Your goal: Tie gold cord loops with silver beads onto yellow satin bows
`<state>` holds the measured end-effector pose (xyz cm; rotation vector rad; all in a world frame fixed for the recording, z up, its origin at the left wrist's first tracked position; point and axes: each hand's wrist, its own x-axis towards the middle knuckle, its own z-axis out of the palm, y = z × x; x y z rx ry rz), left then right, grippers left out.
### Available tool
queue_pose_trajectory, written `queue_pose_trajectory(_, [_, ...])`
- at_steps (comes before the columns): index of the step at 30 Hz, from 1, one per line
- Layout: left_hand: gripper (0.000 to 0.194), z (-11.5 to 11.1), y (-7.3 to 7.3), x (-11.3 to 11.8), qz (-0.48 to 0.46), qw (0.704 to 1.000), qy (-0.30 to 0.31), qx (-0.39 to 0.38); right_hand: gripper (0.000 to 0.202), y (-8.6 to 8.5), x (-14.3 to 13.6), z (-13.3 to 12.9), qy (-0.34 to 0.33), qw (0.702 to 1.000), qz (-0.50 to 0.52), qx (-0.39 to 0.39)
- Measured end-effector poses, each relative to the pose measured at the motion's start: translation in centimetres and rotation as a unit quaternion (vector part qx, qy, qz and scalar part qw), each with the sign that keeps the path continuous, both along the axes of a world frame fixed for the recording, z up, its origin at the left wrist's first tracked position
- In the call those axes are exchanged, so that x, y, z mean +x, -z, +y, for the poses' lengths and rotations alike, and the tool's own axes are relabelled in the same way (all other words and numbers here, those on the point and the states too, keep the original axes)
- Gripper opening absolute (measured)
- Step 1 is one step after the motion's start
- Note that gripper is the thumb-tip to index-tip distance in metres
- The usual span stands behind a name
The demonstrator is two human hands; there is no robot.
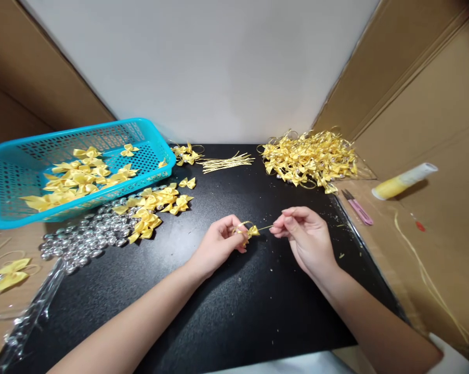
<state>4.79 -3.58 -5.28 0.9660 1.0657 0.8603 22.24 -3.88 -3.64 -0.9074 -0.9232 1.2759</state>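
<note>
Over the middle of the black table [219,311], my left hand [224,236] pinches a small yellow ribbon bow [253,231] that has a loop of gold cord. A thin gold cord [264,227] runs from the bow to the right. Its far end is between the thumb and fingers of my right hand [304,234], which are pressed together. The cord looks straight between the two hands. Part of the bow is hidden behind my left fingers.
A turquoise basket [162,174] of yellow bows stands at the left, with silver beads [90,236] and loose bows [146,221] before it. Cut gold cords [226,162] lie at the back. Right are heaped corded bows [312,158], pink thread snips [359,209] and a yellow-and-white tube [404,182].
</note>
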Motion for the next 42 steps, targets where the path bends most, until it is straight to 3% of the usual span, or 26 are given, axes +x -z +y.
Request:
queue_pose_trajectory(10, [0.016,0.0,0.14,-0.15,0.002,1.0,0.02,0.0,0.021,-0.8,0.23,0.36,0.022,1.0,0.022,-0.002])
queue_pose_trajectory(27, [0.015,0.08,0.29,0.25,0.027,0.999,0.013,0.015,0.025,-0.52,0.49,0.59,0.03,0.999,0.007,-0.016])
queue_pose_trajectory(38, [0.017,-0.02,0.07,0.09,0.008,1.0,-0.021,0.002,0.022,-0.15,0.29,0.68,-0.074,0.994,0.043,-0.068])
queue_pose_trajectory(42, [0.015,-0.03,-0.12,0.08,0.015,1.0,-0.024,-0.007,0.029,-0.17,0.11,0.56,-0.079,0.994,0.041,-0.068])
